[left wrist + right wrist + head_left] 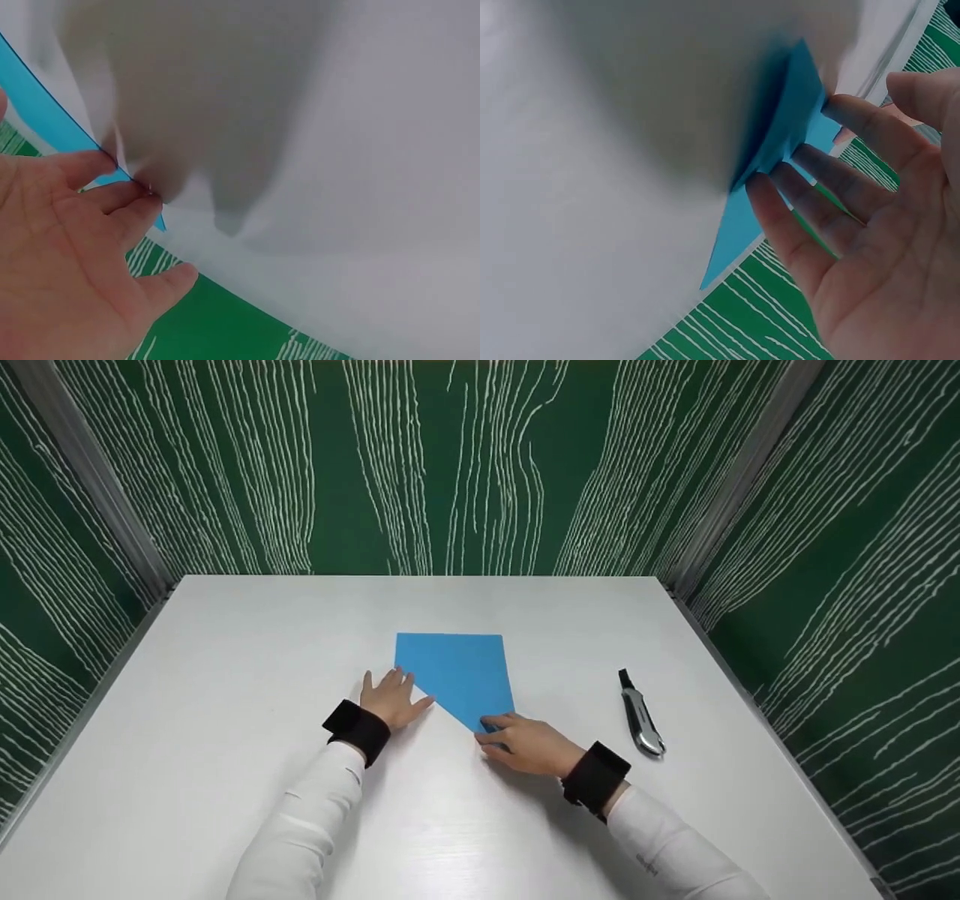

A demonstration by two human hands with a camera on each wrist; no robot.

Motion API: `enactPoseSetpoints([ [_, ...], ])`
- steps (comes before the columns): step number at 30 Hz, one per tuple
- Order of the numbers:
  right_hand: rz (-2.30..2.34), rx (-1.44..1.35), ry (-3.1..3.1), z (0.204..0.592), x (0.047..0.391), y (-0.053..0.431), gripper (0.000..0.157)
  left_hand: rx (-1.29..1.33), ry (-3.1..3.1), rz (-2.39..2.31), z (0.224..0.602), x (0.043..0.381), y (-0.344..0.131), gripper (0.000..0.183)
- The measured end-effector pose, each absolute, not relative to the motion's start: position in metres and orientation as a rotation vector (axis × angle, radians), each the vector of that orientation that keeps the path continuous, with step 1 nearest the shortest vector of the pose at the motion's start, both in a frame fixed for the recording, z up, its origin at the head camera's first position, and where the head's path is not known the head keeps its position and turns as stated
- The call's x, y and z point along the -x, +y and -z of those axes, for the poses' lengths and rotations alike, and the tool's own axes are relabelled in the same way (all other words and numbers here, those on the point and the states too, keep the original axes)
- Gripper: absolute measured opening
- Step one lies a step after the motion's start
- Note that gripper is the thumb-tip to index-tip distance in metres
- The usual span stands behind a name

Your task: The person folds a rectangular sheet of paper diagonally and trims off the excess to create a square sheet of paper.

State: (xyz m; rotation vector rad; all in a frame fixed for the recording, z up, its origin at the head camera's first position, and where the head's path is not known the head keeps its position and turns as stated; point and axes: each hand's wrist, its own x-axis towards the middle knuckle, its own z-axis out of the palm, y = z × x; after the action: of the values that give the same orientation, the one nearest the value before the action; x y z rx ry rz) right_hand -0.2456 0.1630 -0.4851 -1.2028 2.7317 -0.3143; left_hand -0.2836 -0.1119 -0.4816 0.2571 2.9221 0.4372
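Note:
A blue sheet of paper [457,671] lies on the white table with a straight slanting edge at its lower left. My left hand [390,701] is spread beside that edge, its fingertips touching the paper near the left corner and its thumb apart. At the lower right corner, the fingers of my right hand [529,744] touch the sheet. The right wrist view shows a bent-up flap [791,112] of the paper against the fingertips of the right hand [885,217], with the thumb away from it. In the left wrist view, the left hand's [67,247] fingertips meet the paper's edge.
A grey and black utility knife [641,724] lies on the white table [225,682], to the right of the paper. Green walls [480,472] with white wavy lines stand behind the table and at both sides. Both wrists wear black bands.

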Motion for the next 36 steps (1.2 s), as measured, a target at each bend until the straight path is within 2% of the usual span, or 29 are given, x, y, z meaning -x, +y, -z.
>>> enactPoseSetpoints([
  [12,0.35,1.335,2.729,0.485,0.222,0.206,0.03,-0.249,2.905,-0.392,0.488,0.285,-0.109,0.076],
  [23,0.492,1.22,2.699,0.491,0.216,0.224,0.032,-0.239,2.913,-0.385,0.483,0.281,-0.108,0.075],
  [36,0.528,1.215,2.666,0.49,0.212,0.231,0.032,-0.238,2.962,-0.419,0.481,0.274,-0.105,0.075],
])
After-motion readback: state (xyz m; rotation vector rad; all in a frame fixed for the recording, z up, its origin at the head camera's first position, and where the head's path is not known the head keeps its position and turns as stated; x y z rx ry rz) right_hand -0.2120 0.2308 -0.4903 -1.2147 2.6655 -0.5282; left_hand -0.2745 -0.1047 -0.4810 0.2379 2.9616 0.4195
